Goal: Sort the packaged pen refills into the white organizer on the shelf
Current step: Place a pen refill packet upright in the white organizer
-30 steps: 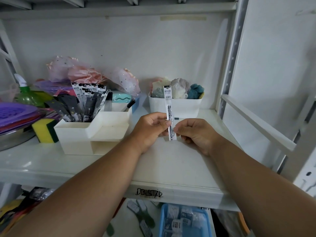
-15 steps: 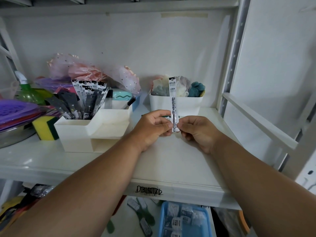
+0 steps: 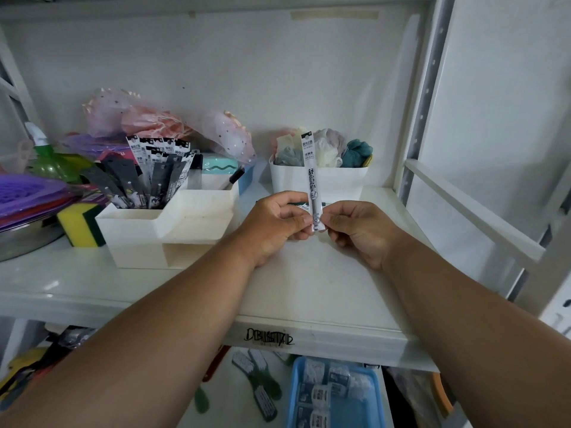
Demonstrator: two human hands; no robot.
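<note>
Both hands met at the centre of the frame: our left hand [image 3: 272,225] and right hand [image 3: 360,231] each pinched the bottom end of one packaged refill [image 3: 311,180], which stood nearly upright, its header card reaching up in front of the white bin [image 3: 319,180] of cloth items at centre right. We judged this the inspect-and-orient step, with the refill not yet carried over. The white organizer [image 3: 167,230] sat on the shelf [image 3: 309,298] at centre left, well apart from the hands; its rear left compartment already held a fan of packaged refills [image 3: 154,174]. The next move would call for one hand letting go and the other carrying the pack leftward, lower end first, into that compartment without knocking the ones leaning there. A second small green-edged item [image 3: 301,206] showed between the hands behind the refill; what it was we could not tell. Print on the pack was too small to read. Lower compartments of the organizer looked empty from here, though their depths were hidden. The blue tray [image 3: 381,396] at bottom was cut off.
</note>
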